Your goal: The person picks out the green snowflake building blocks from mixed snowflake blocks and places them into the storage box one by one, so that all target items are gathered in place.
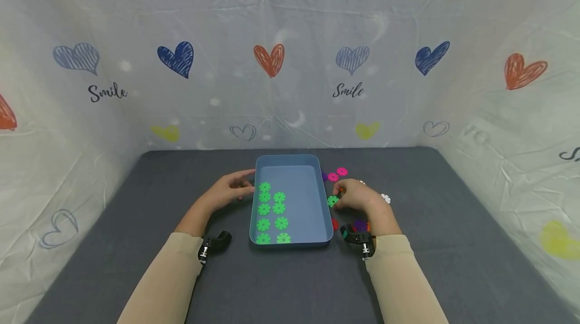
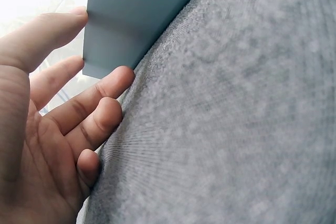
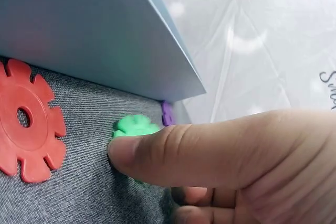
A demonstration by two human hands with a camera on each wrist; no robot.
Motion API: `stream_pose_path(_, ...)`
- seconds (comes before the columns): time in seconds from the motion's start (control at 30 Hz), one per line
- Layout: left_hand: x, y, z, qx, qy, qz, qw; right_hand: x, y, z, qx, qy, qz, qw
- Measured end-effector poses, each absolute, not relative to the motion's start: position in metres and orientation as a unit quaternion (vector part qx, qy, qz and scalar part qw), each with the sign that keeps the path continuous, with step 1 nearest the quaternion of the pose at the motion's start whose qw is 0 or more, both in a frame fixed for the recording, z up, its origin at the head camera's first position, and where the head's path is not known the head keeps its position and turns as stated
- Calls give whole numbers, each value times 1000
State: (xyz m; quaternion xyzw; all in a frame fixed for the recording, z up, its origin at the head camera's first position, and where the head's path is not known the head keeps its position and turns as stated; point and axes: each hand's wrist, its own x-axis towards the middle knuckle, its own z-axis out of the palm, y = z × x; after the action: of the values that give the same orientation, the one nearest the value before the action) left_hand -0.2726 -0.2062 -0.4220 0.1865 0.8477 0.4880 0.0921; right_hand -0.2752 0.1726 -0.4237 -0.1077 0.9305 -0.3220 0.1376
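**Left hand steadies the tray while the right pinches a green disc beside it**

The tray (image 1: 290,163) sits in the middle of the table (image 1: 136,263), and everything else is placed around it. Inside, along its left half, eight green discs (image 1: 272,208) lie flat in two neat columns, probably laid that way so they can be counted at a glance.

The left hand (image 1: 228,190) rests against the tray's left wall. Its grip is loose: the fingers (image 2: 100,95) are nearly straight, the tips touching the outer wall and holding nothing, which looks like bracing so the tray does not slide.

The right hand (image 1: 358,197) lies just right of the tray, fingers curled down. Its grip is closed in a pinch on one green disc (image 1: 333,201), which is at the tray's right wall, low on the cloth; the wrist view shows the thumb (image 3: 173,150) pressed over it. How far it is lifted, I cannot tell.

Loose discs of other colours are gathered right of the tray: a red disc (image 3: 26,124) close against the wall, pink ones (image 1: 337,174) near its far corner, a white one (image 1: 385,198) farther out.
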Motion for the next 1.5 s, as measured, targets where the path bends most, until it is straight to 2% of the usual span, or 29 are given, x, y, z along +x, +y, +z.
stream_pose_path(0.3,-275,-206,-424,185,847,491,91,-281,172,-421,-98,928,-356,49)
stream_pose_path(0.53,-295,-215,-452,187,849,486,89,-276,156,-406,-65,881,-469,7)
stream_pose_path(0.67,-299,-218,-455,189,847,489,86,-275,133,-389,-62,823,-564,25)
stream_pose_path(0.83,-299,-219,-455,189,845,494,85,-281,109,-377,-73,796,-595,81)
stream_pose_path(1.2,-298,-219,-458,191,842,497,87,-300,75,-401,-168,868,-442,154)
stream_pose_path(1.33,-298,-220,-458,191,843,495,86,-302,66,-411,-179,882,-409,152)
stream_pose_path(1.5,-298,-219,-458,189,842,497,88,-305,59,-423,-185,907,-362,109)
